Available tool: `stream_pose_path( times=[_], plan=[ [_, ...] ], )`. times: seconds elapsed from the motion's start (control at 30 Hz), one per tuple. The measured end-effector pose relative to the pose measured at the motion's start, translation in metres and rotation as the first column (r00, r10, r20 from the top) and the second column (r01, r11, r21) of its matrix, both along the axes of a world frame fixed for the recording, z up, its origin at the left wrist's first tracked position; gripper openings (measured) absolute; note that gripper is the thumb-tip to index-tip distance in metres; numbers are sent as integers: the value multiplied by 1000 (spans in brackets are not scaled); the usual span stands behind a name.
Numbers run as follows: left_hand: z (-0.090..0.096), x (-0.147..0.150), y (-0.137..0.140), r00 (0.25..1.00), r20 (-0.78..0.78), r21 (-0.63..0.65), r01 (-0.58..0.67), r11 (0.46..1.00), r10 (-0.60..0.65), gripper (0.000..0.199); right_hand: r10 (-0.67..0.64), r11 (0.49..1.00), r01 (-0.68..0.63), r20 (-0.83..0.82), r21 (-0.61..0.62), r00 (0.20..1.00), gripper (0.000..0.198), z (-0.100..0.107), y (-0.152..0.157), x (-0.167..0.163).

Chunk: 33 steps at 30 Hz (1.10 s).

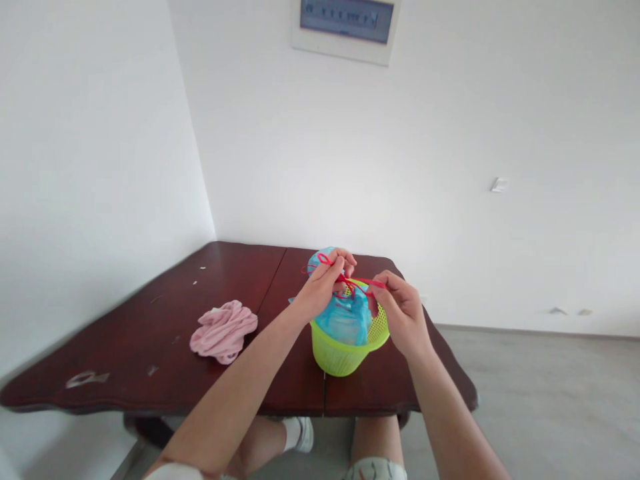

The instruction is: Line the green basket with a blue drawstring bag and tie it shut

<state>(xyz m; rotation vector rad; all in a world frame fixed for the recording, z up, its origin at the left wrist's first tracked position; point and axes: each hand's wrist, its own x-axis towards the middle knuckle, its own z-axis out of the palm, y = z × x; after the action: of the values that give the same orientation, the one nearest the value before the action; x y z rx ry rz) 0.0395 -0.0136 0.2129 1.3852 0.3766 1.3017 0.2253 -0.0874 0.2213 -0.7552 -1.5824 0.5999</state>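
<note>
In the head view, just below the frame's centre, the left hand (325, 285) and the right hand (404, 312) pinch a red drawstring (376, 284), apparently to keep it stretched. The blue plastic bag (345, 325) sits in a lime-green mesh basket (336, 357), which seems to support it.

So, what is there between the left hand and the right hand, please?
In the head view, a red string runs between the left hand and right hand, above the green basket.

Head-worn view, facing forward and down, table (150, 327) near, wall (425, 133) beyond
</note>
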Motion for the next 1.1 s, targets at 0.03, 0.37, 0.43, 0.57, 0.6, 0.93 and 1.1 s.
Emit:
stream_pose_path(
  times=[0.03, 0.37, 0.43, 0.57, 0.6, 0.93, 1.1],
  plan=[
    [1, 0, -2, 999, 20, -35, -45, 998, 46, 49, 24, 1000, -24, 24, 18, 999, 32, 1, -4, -2],
    [10, -13, -4, 999, 26, 40, -41, 998, 40, 52, -153, 945, -14, 480, 327, 864, 15, -27, -15, -21],
    [13, -15, -6, 1000, -8, 48, -20, 999, 20, 54, -152, 944, -20, 490, 328, 859, 14, -32, -12, -23],
    [19, -22, -11, 992, -8, -39, 126, 991, -126, 48, -130, 962, -3, 468, 274, 874, 17, -40, -8, -26],
    [19, -24, -11, 986, 8, -63, 169, 984, -169, 46, -136, 965, 11, 463, 262, 876, 19, -42, -8, -26],
    [23, -29, -20, 939, 93, -87, 340, 936, -332, 43, -204, 933, 103, 270, 344, 941, 17, -30, -20, -14],
    [27, -28, -27, 930, -67, -16, 362, 932, -362, 49, -93, 988, 75, 133, 137, 987, 38, -22, -9, -8]
  ],
)
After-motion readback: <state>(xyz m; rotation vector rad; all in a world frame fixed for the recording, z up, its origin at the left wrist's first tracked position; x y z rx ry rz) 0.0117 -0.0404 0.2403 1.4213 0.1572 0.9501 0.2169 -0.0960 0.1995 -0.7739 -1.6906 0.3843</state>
